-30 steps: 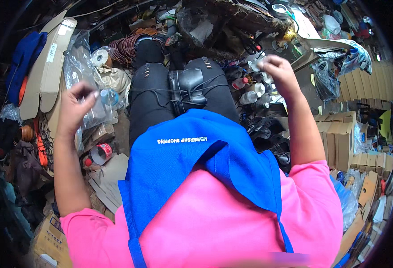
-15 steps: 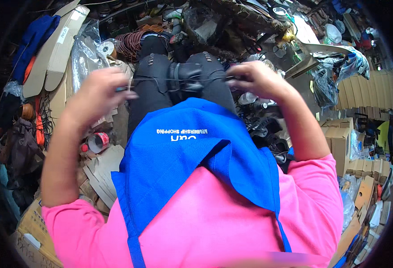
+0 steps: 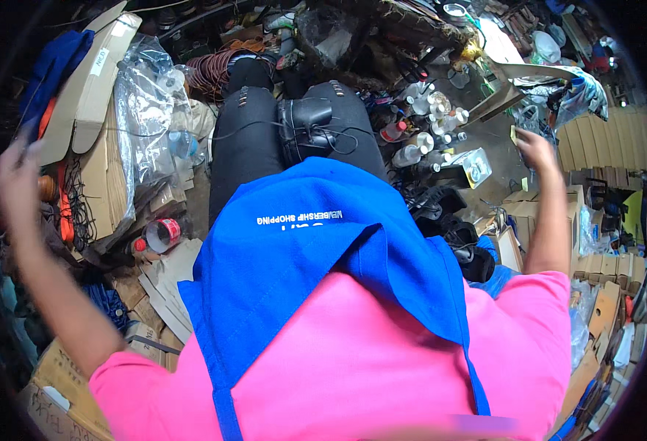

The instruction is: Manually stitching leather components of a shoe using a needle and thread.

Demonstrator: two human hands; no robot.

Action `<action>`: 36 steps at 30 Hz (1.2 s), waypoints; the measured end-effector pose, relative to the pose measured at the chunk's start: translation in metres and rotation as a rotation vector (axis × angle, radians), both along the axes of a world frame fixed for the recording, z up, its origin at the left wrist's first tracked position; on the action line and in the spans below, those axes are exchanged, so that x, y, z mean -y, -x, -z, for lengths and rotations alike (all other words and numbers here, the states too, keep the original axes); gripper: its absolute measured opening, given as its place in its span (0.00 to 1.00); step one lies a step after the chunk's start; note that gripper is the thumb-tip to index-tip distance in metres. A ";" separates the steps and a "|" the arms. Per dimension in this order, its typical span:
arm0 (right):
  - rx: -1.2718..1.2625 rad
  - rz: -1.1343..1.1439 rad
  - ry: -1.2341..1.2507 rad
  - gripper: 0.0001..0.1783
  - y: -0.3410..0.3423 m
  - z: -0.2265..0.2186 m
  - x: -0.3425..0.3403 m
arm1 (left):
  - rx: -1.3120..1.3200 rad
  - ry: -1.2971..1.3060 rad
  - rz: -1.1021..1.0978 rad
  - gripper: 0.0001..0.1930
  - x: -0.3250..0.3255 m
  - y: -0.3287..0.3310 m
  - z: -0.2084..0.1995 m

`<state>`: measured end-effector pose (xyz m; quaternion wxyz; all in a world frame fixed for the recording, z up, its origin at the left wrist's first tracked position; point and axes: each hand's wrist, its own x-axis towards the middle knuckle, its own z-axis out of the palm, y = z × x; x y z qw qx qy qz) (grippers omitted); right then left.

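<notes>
A black shoe [image 3: 305, 121] is wedged between my thighs, just beyond the blue apron [image 3: 287, 257]. Dark thread [image 3: 246, 132] runs from it to the left across my leg, toward my left hand; a loose loop lies by its right side. My left hand [image 3: 18, 176] is far out at the left, blurred, with its fingers drawn in around the thread's direction. Out to the right, my right hand [image 3: 537, 151] is raised with fingers curled together; whatever they hold is too small to make out.
Several bottles [image 3: 426, 136] and a clear-sided container [image 3: 470, 169] stand right of my legs. Cardboard [image 3: 92, 95] and clear plastic sheeting [image 3: 147, 110] lie at the left, near a red-labelled bottle [image 3: 163, 235]. Dark shoes [image 3: 456, 235] are heaped beside my right hip.
Both hands have swung widely apart from over the shoe, the left to the far left, the right to the right. Thread now trails left from the shoe, which stays between my thighs.
</notes>
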<state>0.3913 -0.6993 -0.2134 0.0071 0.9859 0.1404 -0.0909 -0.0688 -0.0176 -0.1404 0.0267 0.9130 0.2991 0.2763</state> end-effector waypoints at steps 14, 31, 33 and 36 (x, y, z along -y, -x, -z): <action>-0.787 -0.316 -0.773 0.17 0.118 0.074 -0.226 | -0.166 0.831 0.316 0.18 0.125 -0.100 0.147; -0.385 -0.127 -0.580 0.21 0.063 0.131 -0.148 | -0.058 0.747 0.010 0.16 -0.008 -0.009 0.178; -0.393 0.085 -0.750 0.16 0.060 0.123 -0.152 | 0.278 0.808 -0.113 0.15 -0.001 -0.019 0.164; -0.336 -0.089 -0.744 0.24 0.054 0.086 -0.174 | 0.092 0.370 -0.023 0.23 0.030 -0.056 0.127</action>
